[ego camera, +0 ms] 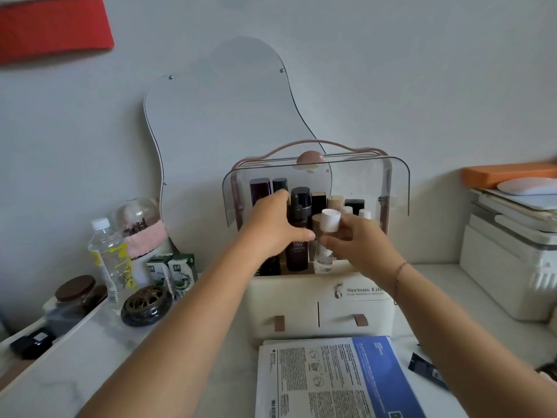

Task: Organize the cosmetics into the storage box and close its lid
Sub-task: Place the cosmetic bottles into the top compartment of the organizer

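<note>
Materials and finish
The storage box (301,300) looks matt cream plastic, its lid (391,182) clear glossy plastic; the dark bottle (298,257) is glossy, the printed sheets (301,378) paper

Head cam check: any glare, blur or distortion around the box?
Head view: soft, even light, faint shadows; pale sheen on the clear lid dulls bottles behind; wide-angle bowing at the edges; left hand gripping the dark pump bottle and right hand pinching the white-capped bottle look slightly soft.
</note>
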### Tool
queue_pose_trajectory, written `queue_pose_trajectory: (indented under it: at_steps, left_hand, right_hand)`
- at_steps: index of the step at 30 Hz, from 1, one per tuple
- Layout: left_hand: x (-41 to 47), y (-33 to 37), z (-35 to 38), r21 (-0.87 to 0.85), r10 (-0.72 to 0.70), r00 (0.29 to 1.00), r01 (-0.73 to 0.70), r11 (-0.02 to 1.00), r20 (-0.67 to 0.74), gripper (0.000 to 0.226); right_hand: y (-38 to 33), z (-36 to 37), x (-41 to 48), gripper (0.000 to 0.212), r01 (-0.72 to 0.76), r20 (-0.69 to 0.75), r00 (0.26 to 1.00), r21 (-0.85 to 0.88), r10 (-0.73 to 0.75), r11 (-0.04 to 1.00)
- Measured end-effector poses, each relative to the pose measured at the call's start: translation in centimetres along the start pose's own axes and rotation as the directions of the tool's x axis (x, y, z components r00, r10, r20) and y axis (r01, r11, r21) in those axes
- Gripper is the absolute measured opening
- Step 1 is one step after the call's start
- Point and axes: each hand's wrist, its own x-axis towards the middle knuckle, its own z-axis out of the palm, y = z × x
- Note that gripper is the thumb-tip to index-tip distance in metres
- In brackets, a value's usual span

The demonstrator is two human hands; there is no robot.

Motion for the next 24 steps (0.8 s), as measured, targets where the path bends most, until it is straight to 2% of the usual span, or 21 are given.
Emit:
queue_pose_trajectory:
  at_steps: [5, 9, 11, 18, 21, 24]
  left_hand:
    - [-0.3, 0.8, 0.9, 0.065, 0.045, 0.999, -0.045, 0.997, 0.003, 0.054]
    - [0.2, 1.2, 1.5, 0.282, 0.087, 0.996, -0.079, 0.956, -0.014, 0.059]
    - [0.5, 1.2, 1.6, 0.300, 0.087, 0.996, -0.078, 0.951, -0.016, 0.060]
    - [0.5, 0.9, 1.4, 0.271, 0.030, 0.999, -0.021, 0.962, -0.029, 0.077]
    - [0.5, 1.7, 0.8, 0.123, 0.033, 0.998, -0.026, 0.992, -0.058, 0.067]
    - [0.6, 3.1, 1.1, -0.038, 0.066, 0.998, -0.066, 0.997, -0.001, 0.052]
  right_hand:
    - [0.9, -0.3, 0.1, 0.016, -0.019, -0.069, 0.998, -0.116, 0.011, 0.993]
    - [1.7, -1.8, -0.2, 0.019, -0.043, -0.079, 0.997, -0.292, 0.021, 0.955]
    - [2.1, -2.4, -0.5, 0.021, -0.062, -0.088, 0.996, -0.339, 0.034, 0.939]
    - [2.9, -3.7, -1.1, 0.024, -0.099, -0.085, 0.994, -0.362, 0.073, 0.927]
    - [2.9, -3.6, -1.2, 0.024, -0.096, -0.101, 0.993, -0.334, 0.066, 0.938]
    - [2.9, -3.7, -1.5, 0.025, -0.101, -0.109, 0.991, -0.291, 0.072, 0.951]
